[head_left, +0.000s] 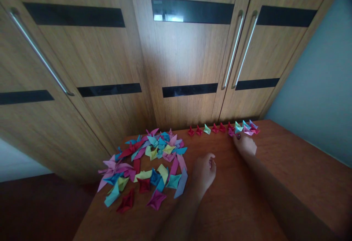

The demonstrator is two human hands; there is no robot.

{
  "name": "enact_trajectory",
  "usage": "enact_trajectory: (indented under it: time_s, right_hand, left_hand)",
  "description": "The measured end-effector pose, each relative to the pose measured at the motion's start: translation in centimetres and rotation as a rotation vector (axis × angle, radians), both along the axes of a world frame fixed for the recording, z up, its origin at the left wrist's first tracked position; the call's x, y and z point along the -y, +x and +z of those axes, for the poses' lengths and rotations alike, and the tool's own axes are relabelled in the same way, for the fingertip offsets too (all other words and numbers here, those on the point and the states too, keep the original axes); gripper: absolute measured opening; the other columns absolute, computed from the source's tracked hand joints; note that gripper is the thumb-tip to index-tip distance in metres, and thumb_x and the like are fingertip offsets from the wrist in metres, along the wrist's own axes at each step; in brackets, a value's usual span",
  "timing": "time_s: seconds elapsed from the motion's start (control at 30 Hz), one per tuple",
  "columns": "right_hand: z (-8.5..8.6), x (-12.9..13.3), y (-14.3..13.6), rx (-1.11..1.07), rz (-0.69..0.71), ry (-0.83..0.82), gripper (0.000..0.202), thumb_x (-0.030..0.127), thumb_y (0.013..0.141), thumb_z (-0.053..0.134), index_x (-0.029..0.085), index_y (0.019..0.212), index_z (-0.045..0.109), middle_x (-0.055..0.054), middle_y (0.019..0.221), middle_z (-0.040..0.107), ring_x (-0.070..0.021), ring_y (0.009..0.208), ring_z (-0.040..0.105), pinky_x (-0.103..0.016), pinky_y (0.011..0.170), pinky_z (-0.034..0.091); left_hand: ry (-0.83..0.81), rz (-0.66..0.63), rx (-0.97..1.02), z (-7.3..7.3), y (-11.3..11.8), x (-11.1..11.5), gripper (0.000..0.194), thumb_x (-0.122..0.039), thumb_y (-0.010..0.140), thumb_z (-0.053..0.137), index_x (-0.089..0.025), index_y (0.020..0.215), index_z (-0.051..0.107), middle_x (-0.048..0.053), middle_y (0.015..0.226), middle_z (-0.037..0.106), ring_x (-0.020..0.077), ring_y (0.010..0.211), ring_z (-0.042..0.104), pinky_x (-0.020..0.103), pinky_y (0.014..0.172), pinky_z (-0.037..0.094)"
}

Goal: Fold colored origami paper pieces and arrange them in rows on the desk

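Note:
My right hand (246, 145) reaches to the right part of a row of small origami pieces along the table's back edge. Its fingers are pinched at a magenta origami piece (231, 132), which they partly cover. Close beside it stand a pale green origami piece (238, 127) and a pink one (248, 132). My left hand (205, 171) is loosely curled over the table, with nothing visible in it. Left of that hand spreads a pile of folded papers, among them a teal piece (173, 181), a magenta piece (156, 199) and a dark red piece (126, 201).
The row continues leftward with several red pieces and a light green piece (207, 129). All of it rests on a reddish-brown wooden table (231, 208). Behind it rises a wooden wardrobe (189, 58) with metal handles. A bluish wall (319, 98) stands at the right.

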State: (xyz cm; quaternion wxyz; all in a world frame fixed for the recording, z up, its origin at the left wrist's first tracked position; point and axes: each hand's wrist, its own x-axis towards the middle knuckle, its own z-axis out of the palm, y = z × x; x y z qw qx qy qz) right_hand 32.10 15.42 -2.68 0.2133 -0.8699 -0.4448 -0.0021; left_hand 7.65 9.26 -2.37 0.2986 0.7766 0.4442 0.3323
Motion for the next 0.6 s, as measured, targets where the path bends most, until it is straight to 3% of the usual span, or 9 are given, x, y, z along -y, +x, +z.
enact_trajectory:
  time_s: [0.33,0.6]
  right_hand:
    - [-0.2,-1.5,0.0,0.003,0.009,-0.131,0.045,0.052,0.084,0.041,0.021,0.112,0.061,-0.017,0.098,0.065,-0.034,0.092,0.062,-0.046,0.072,0.047]
    - [-0.7,-1.2,0.4,-0.043,0.03,-0.056,0.044,0.053,0.083,0.046,0.021,0.11,0.06,-0.014,0.097,0.066,-0.0307,0.092,0.062,-0.04,0.074,0.047]
  left_hand:
    - [0.069,-0.002,-0.041,-0.6,0.1,-0.1,0.026,-0.013,0.083,0.046,-0.021,0.103,0.06,0.004,0.083,0.068,0.0171,0.075,0.062,0.027,0.067,0.046]
    - [0.079,-0.004,-0.038,-0.3,0.1,-0.1,0.025,-0.013,0.082,0.047,-0.02,0.1,0.062,0.003,0.081,0.068,0.0162,0.073,0.062,0.026,0.068,0.046]
